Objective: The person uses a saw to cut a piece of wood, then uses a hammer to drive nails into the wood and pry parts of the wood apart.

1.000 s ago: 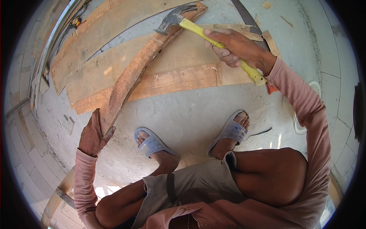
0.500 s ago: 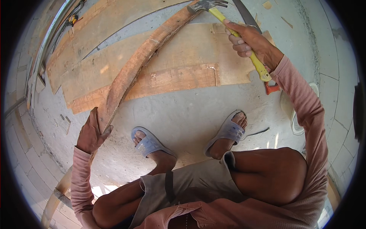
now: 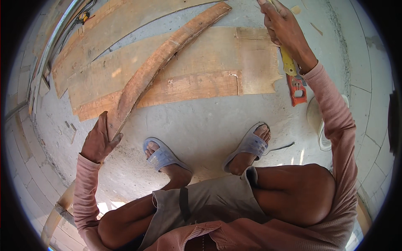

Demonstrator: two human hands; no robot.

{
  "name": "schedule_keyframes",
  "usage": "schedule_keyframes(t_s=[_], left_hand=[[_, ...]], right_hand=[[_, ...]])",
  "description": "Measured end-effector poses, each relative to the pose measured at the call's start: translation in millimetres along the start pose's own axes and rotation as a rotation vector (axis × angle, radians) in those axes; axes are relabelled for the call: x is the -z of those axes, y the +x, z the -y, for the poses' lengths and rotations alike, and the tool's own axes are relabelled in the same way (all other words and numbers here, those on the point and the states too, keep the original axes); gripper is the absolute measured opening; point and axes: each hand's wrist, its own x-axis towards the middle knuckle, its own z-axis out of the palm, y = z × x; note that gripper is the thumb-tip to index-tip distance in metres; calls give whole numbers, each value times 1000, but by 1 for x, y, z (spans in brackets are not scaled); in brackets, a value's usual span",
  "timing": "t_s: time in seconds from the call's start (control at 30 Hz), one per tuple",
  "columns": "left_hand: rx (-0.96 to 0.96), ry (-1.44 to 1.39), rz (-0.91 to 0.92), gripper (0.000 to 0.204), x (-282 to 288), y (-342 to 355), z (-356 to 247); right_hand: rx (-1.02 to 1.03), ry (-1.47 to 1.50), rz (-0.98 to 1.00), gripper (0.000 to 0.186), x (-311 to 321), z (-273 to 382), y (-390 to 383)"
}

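the curved wooden strip serves as landmark; everything here is placed against it, left to right. at its near, lower end, the left hand wraps the wood, fingers closed around the edge and thumb pressed along its side. the strip itself runs from that hand up and away to the right, arching over flat plywood sheets that lie on the concrete floor beneath it. it appears stiff, rough-faced and dry, probably moderate in weight for one hand, unlikely to slip; long as it is, the free far end would swing, so a grip near the end gives leverage while a grip nearer mid-length would carry it steadier. below the strip's middle stand two feet in grey sandals. right of the strip's far tip, the right hand is raised, fingers clenched on a yellow tool handle; its head is out of view. beneath that handle lies a red tool.
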Motion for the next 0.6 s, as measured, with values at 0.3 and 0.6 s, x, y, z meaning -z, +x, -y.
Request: schedule_keyframes(t_s=[0.3, 0.6], left_hand=[[27, 10, 71, 85, -3, 11, 1], [49, 53, 96, 90, 0, 13, -1]], right_hand=[[300, -578, 105, 43, -55, -1, -25], [509, -636, -229, 34, -49, -5, -29]])
